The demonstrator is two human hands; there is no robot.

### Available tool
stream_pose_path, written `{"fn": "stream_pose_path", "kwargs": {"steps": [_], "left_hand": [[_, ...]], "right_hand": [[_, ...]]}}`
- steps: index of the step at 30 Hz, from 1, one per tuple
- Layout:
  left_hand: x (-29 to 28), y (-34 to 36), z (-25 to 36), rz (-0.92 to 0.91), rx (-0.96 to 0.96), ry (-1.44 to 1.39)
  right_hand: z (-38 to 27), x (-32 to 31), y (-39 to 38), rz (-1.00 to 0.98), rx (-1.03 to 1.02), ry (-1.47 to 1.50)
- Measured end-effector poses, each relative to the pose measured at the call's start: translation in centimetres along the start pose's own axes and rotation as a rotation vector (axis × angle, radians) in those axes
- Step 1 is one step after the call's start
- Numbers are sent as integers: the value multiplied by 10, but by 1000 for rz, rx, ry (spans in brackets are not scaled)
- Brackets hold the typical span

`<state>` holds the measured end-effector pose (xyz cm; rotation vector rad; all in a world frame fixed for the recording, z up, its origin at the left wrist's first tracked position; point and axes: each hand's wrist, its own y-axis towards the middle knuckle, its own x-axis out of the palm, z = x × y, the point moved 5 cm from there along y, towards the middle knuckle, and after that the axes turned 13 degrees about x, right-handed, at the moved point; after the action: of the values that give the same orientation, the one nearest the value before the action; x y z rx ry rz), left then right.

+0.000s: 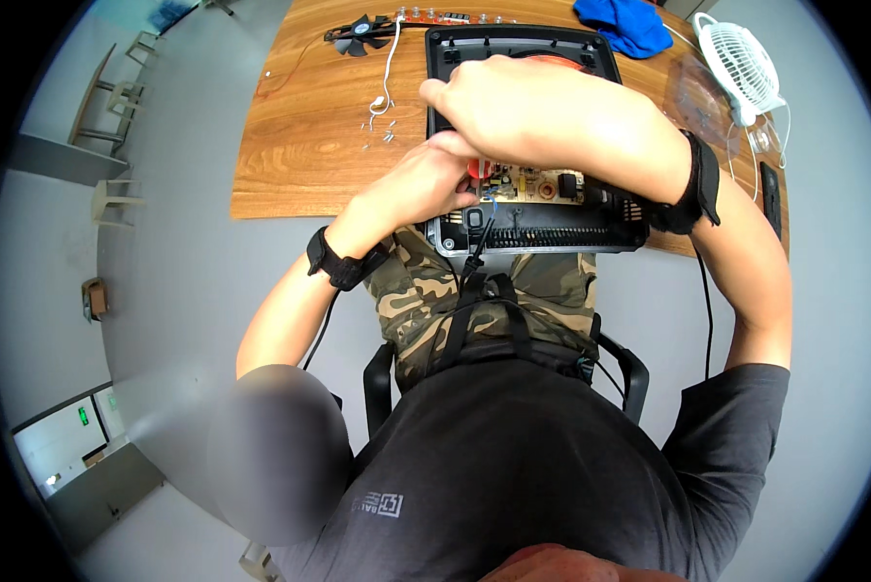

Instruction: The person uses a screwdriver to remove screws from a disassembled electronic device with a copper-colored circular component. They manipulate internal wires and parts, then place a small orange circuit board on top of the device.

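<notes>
The opened black housing of an electrical appliance [552, 241] rests at the near edge of the wooden table. Inside lies a tan circuit board [527, 186] with several components and a few blue wires near its left end. My left hand [421, 182] reaches over the housing's left side, its fingers pinched together at that end of the board; what they hold is hidden. Above it, my right hand [498, 105] is closed, back of the hand up. A red-handled tool [476, 169] shows just below it, pointing down at the board; most of it is covered.
Behind my hands lies the black lid part [523, 37]. A small black fan [361, 37], a white cable [390, 68] and loose small white pieces [389, 136] lie to the left. A blue cloth [624, 27] and a white desk fan [739, 63] are at the far right.
</notes>
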<state>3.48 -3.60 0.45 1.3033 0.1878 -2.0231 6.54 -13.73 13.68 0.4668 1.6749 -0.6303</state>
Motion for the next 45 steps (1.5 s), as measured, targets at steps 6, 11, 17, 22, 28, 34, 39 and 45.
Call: {"fn": "stream_pose_path", "kwargs": {"steps": [6, 11, 17, 22, 28, 34, 39, 45], "left_hand": [[1, 5, -1, -143, -145, -100], [6, -1, -7, -124, -119, -62], [7, -3, -6, -22, -23, -36], [2, 0, -2, -14, -47, -54], [2, 4, 0, 19, 52, -2], [8, 0, -6, -22, 49, 17], [4, 1, -1, -34, -6, -42], [8, -6, -6, -39, -18, -65]], "right_hand": [[-1, -5, -6, 74, 59, -53], [-2, -4, -15, 112, -85, 51], [-1, 6, -6, 117, -119, -73], [-9, -2, -8, 16, -5, -162], [8, -5, -24, -15, -56, 5], [7, -9, -23, -56, -127, -25], [10, 2, -20, 138, -110, -10], [4, -9, -25, 165, -275, -36]]}}
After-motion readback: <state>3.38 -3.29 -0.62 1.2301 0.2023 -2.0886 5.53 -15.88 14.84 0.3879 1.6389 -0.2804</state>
